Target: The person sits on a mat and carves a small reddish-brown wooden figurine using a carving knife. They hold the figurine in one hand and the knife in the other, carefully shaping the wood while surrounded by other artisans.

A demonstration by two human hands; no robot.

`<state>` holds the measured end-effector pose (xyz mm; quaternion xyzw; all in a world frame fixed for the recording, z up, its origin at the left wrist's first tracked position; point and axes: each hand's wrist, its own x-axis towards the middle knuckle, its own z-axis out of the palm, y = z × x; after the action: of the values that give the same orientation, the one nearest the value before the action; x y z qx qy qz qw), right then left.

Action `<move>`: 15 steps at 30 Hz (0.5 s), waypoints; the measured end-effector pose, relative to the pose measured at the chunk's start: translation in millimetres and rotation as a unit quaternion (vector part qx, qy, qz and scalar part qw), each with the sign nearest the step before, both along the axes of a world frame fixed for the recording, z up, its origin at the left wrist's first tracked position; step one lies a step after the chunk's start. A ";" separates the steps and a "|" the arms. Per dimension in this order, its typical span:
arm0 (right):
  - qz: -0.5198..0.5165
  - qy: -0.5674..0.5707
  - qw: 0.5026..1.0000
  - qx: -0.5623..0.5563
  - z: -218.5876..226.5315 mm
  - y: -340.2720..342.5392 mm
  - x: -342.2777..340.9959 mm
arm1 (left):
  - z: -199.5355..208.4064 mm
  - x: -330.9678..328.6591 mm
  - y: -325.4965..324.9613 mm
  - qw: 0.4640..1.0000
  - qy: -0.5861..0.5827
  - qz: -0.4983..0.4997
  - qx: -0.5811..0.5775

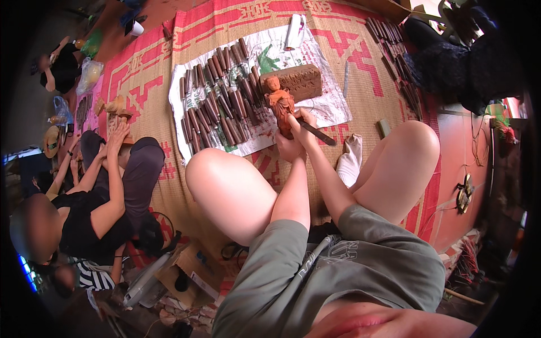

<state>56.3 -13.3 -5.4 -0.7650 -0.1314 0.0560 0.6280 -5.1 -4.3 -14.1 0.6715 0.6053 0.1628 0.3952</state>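
A reddish-brown carved wooden figurine (280, 105) stands upright between my knees, slightly tilted. My left hand (289, 147) is closed around its lower part. Against the figurine's right side, my right hand (304, 128) grips a carving chisel (324, 136); its dark handle points out to the lower right, and its tip is hidden by my fingers and the figurine. Just behind the figurine lies a brown wooden block (304, 82) with a carved surface. Many wooden-handled chisels (217, 101) lie in rows to the left, on a white printed sheet (332, 112).
A patterned red and straw mat (225, 22) covers the floor. More chisels (394, 62) lie at the far right, beside dark cloth. A white tube (294, 32) rests on the sheet's far edge. At left, another person's hands (117, 138) touch a pale carving (115, 110).
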 end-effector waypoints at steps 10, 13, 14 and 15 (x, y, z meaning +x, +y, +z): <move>0.002 0.005 1.000 0.010 -3.5 1.2 1.3 | 13.6 0.4 -0.5 0.999 0.009 -0.006 -0.038; 0.023 -0.014 1.000 0.007 9.3 3.9 4.8 | 2.9 2.9 3.0 1.000 0.004 -0.007 0.002; 0.028 -0.015 0.999 -0.010 7.6 0.9 1.6 | 1.8 0.4 2.9 1.000 0.005 -0.007 0.010; 0.022 -0.014 1.000 -0.006 4.1 0.3 0.9 | 1.0 1.5 3.0 0.999 0.045 -0.016 0.016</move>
<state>57.2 -12.9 -1.4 -0.7664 -0.1563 0.0600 0.6202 -3.6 -1.3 -13.1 0.6938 0.6089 0.1357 0.3598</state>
